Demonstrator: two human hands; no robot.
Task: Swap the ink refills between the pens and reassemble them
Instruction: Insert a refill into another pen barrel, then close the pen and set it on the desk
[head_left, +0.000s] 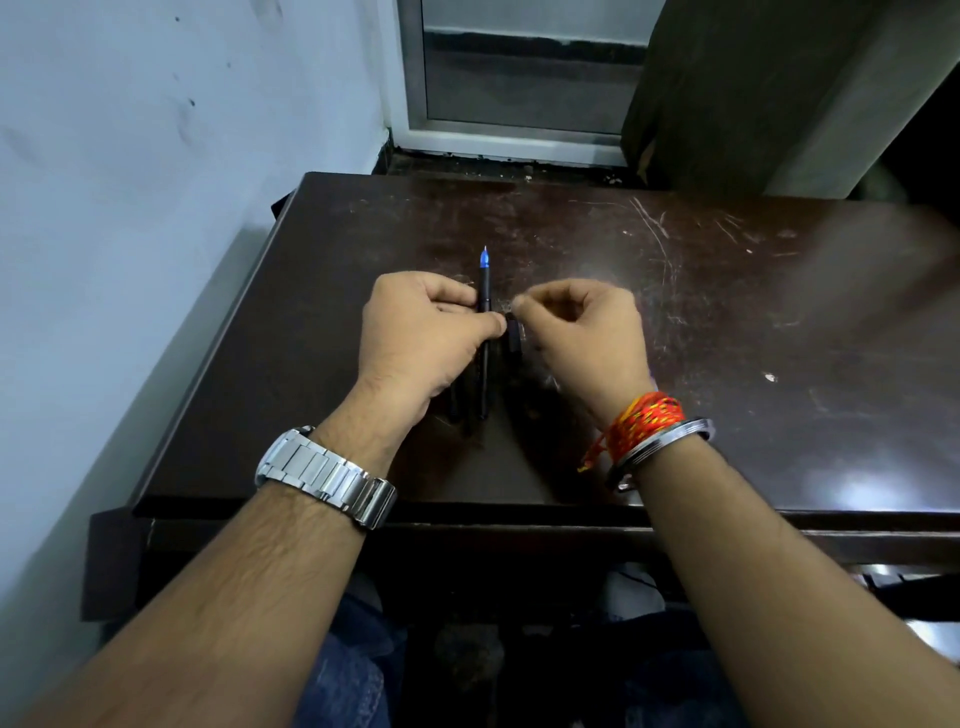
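A dark pen (485, 291) with a blue tip pointing away from me lies lengthwise over the dark wooden table (675, 322). My left hand (415, 343) pinches this pen near its middle. My right hand (582, 338) sits just to the right, fingers curled around a short dark piece (514, 338), probably a cap or barrel part. Under my left hand, more dark pen parts (457, 405) lie side by side on the table, mostly hidden by my wrist.
The table's left edge runs close to a pale wall (130, 208). A window frame (519, 104) and a dark curtain (753, 88) stand behind the table. The table's front edge lies below my wrists, and my knees in jeans show under it.
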